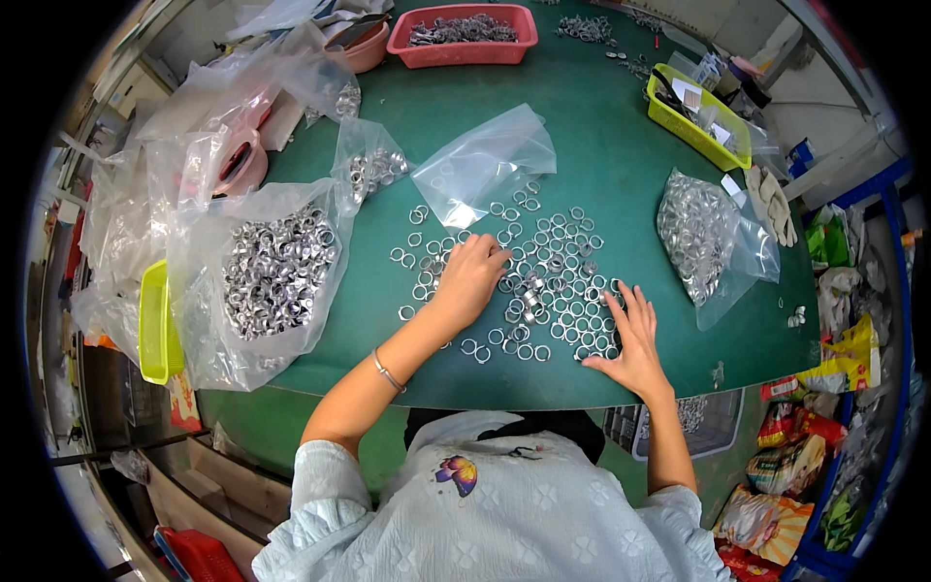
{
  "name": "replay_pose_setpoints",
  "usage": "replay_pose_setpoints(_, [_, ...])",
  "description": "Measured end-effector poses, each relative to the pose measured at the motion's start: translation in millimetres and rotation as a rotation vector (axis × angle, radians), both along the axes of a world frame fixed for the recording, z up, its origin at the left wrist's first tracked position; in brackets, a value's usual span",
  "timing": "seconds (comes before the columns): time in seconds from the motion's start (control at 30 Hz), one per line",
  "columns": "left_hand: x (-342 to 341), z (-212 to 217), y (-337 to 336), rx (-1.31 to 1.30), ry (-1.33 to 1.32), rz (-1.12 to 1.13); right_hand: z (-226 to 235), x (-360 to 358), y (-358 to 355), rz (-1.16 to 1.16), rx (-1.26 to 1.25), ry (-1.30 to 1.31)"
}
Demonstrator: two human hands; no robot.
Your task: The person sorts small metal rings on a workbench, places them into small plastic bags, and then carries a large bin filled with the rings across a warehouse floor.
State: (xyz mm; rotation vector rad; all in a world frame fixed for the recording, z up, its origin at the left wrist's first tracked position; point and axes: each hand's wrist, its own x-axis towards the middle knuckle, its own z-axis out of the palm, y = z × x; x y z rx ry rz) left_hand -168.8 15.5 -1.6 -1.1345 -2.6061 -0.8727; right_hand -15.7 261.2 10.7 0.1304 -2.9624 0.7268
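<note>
1. Nearest to my camera is the light blue shirt (543, 514) of the person, with a printed butterfly (457, 475) on it.
2. Beyond the shirt I see the green table (601, 145), and many small metal rings (531, 296) are scattered in its near part, between and around the two hands. Most of them lie flat and apart, but some are heaped in the middle.
3. The left hand (472, 276) is over the left part of the rings, with its fingers bent downward; I cannot tell if it grips one. A bracelet (387, 371) is around this forearm.
4. The right hand (632, 339) is open, fingers and thumb spread, at the right border of the rings; I see nothing gripped in it.
5. To the left lies an open clear bag (257, 364), which holds a big heap of metal parts (281, 276). A lime-green basket (158, 325) is just beside it.
6. Beyond the left hand, a clear plastic bag (490, 160) lies on the table.
7. To the right, another filled bag (742, 267) lies near a pale glove (773, 204).
8. At the far side I find a pink tray (465, 56) with metal pieces and a yellow-green basket (689, 134).
</note>
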Motion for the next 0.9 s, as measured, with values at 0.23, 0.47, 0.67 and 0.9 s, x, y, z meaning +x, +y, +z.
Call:
replay_pose_setpoints(0.23, [-5.4, 4.5, 8.2, -0.207, 0.015, 0.069, 0.8, -0.5, -6.2, 0.05, 0.011, 0.016])
replay_pose_setpoints(0.47, [-9.3, 10.3, -13.1, 0.316, -0.449, 0.09, -1.6, -1.5, -10.9, 0.012, -0.036, 0.044])
replay_pose_setpoints(0.67, [-11.6, 1.9, -44.0, 0.929, -1.206, 0.07, -4.9, -0.1, -10.7, 0.008, -0.009, 0.075])
replay_pose_setpoints(0.9, [8.3, 0.5, -11.0, -0.106, -0.115, 0.166, -3.7, -1.8, -11.2, 0.003, -0.029, 0.092])
